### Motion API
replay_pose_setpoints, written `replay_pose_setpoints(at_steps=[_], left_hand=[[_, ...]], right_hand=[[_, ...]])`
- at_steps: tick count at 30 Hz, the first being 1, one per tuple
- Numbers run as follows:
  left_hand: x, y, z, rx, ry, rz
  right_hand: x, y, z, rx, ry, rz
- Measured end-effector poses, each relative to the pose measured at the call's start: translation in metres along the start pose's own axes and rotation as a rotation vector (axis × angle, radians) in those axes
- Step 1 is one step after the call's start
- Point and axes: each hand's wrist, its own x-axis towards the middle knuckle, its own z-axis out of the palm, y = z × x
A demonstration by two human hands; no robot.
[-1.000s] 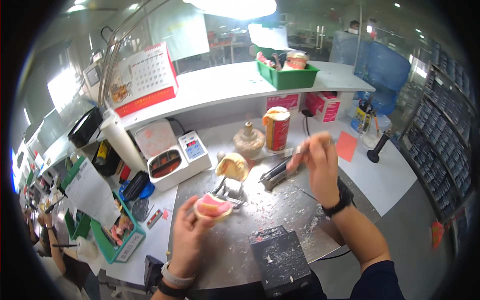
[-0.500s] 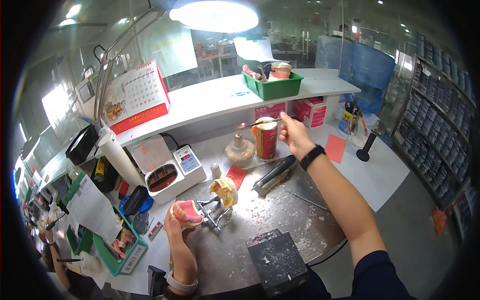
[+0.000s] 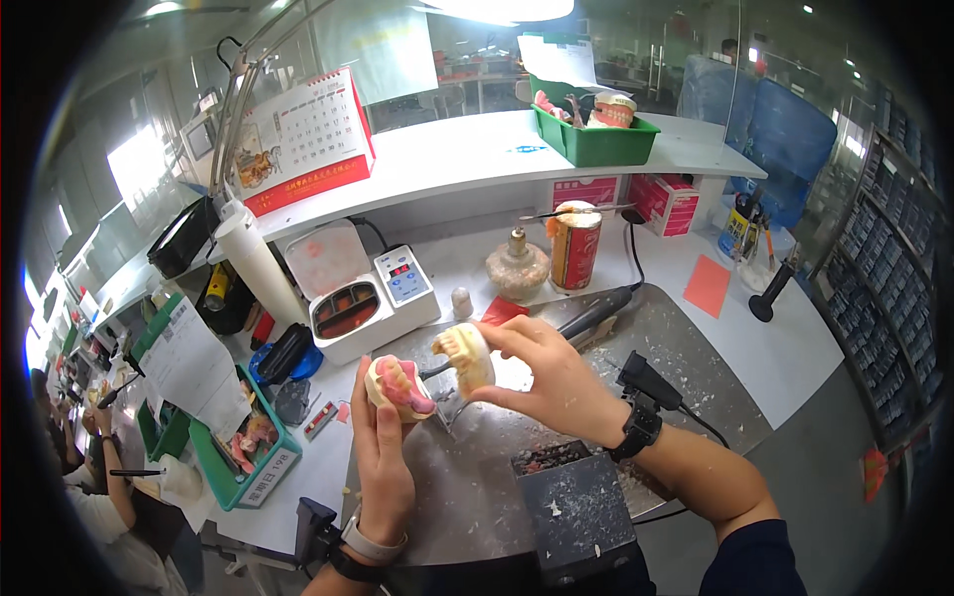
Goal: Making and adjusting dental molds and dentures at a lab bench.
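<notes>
The grey metal work plate (image 3: 636, 328) lies open to the right of the right hand (image 3: 552, 382), up to the flat red card (image 3: 708, 285). Behind the hands, the white wax heater box (image 3: 363, 298), the red tin can (image 3: 575, 244) and the dark handpiece (image 3: 594, 314) block the way. In front stands a dark metal block (image 3: 581, 512).

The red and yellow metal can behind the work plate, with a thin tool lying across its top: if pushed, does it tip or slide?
The red and yellow metal can stands upright and tall for its base, so a high push probably tips it. The thin tool lies loose across the rim and would likely fall first. How full it is cannot be seen.
</notes>
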Motion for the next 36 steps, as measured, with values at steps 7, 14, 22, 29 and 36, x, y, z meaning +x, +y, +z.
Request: replay_pose_setpoints(at_steps=[7,14,22,29,36], left_hand=[[-0.002,0.002,0.003,-0.087,-0.046,-0.007],[-0.001,-0.007,-0.004,-0.15,-0.078,-0.09],[0.013,0.018,0.001,0.01,-0.257,-0.131],[0.016,0.011,-0.003,-0.168,-0.426,-0.141],[0.012,-0.001,-0.005,-0.177,-0.464,-0.111]], right_hand=[[0.002,-0.006,0.001,0.015,0.052,-0.183],[-0.001,0.005,0.003,0.285,0.027,-0.175],[-0.003,-0.011,-0.006,0.415,-0.14,0.055],[-0.006,-0.018,-0.007,0.673,-0.329,0.185],[-0.006,-0.013,-0.012,0.431,-0.335,0.033]])
